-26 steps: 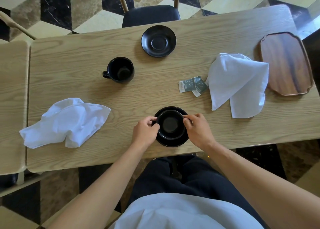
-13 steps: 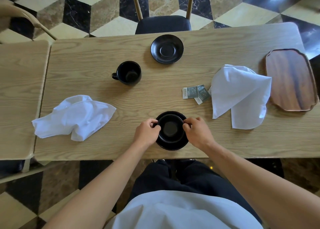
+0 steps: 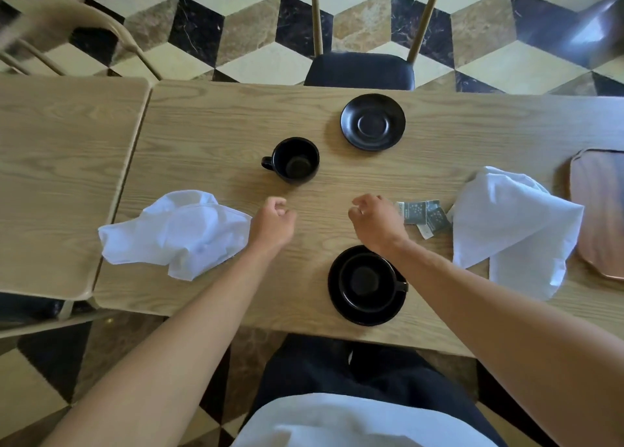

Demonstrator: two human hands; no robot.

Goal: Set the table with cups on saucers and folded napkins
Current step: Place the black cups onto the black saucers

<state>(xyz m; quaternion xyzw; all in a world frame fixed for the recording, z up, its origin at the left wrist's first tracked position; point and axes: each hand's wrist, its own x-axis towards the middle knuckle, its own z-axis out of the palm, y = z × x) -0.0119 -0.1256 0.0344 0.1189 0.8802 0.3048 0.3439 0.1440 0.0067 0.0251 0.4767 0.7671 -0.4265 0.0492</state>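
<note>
A black cup stands on a black saucer at the near edge of the wooden table, its handle pointing right. A second black cup stands alone mid-table, and a bare black saucer lies at the far side. One crumpled white napkin lies left, another white napkin lies right. My left hand and my right hand hover above the table between the two cups, fingers loosely curled, holding nothing.
Small dark sachets lie just right of my right hand. A wooden tray sits at the right edge. A dark-seated chair stands at the far side. A second table adjoins on the left.
Both hands let go of the near cup on its saucer and moved forward toward the middle of the table. The camera tilted, shifting the scene down and right.
</note>
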